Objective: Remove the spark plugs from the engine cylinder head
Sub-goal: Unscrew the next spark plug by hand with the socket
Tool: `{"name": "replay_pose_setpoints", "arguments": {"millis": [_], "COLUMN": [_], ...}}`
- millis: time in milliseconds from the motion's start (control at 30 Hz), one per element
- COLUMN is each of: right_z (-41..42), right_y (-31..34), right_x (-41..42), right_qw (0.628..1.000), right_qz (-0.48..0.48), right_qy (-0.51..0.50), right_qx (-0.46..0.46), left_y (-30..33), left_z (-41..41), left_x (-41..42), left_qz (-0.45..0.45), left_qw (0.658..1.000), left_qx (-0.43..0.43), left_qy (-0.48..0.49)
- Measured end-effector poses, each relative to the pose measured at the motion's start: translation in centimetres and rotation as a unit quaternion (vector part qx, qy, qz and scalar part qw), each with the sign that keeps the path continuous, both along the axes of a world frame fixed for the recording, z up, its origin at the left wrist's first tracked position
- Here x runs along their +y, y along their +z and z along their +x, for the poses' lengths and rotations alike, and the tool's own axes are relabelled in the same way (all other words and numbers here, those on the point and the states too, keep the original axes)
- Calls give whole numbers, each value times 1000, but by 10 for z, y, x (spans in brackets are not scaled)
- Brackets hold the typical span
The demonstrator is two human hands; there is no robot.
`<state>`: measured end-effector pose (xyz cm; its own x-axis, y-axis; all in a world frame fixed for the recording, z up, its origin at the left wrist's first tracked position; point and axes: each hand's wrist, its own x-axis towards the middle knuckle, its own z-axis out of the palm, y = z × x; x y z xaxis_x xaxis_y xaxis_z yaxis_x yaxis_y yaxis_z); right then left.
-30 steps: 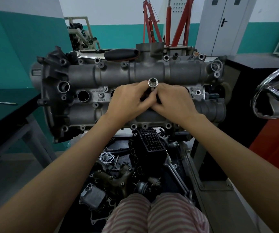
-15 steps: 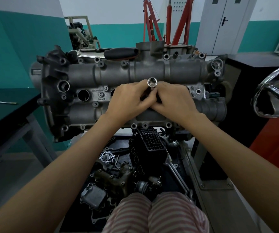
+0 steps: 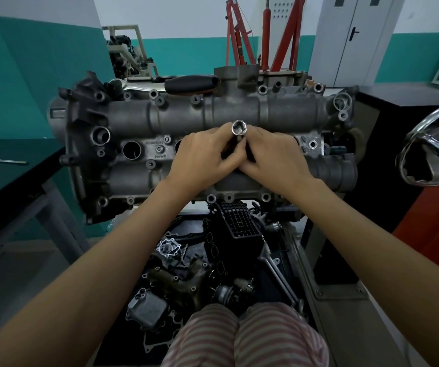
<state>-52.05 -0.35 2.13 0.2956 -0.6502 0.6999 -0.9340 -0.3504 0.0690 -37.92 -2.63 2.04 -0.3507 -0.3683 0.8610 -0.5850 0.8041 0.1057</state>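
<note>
Item, as I see it through the head camera: engine cylinder head [image 3: 133, 115], grey cast metal, dull and grimy, set with its long side across the view. Two rounded ridges run its length; bolt bosses line the edges. Between the ridges sits a row of round wells, one open well [image 3: 131, 150] dark inside, showing at left of centre.

Item: socket [image 3: 239, 127], bright chrome tube, hollow end facing me, standing out of the head at mid-length on a dark shaft.

Item: left hand [image 3: 207, 157] and right hand [image 3: 274, 157], fingers curled round the socket's shaft from either side, thumbs touching below it.

I cannot see any spark plug itself.

Item: black-handled tool [image 3: 190, 82], lying along the head's far edge.

Item: loose engine parts [image 3: 186, 260], heaped below the head.
</note>
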Motion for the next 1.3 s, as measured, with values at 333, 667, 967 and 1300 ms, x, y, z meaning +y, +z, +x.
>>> {"name": "replay_pose_setpoints", "arguments": {"millis": [333, 667, 967, 1300], "right_z": [1, -1, 0, 3], "right_y": [0, -2, -2, 2], "right_x": [4, -1, 2, 7], "right_qw": [1000, 1000, 1000, 1000], "right_qz": [-8, -2, -1, -20], "right_qy": [0, -3, -3, 6], "right_qx": [21, -9, 15, -10], "left_y": [1, 0, 1, 0], "left_z": [2, 2, 3, 3], "left_x": [0, -4, 1, -4], "left_qz": [16, 27, 28, 47], "left_qw": [1000, 999, 999, 999], "left_qx": [-16, -20, -18, 4], "left_qy": [-14, 4, -24, -18]}}
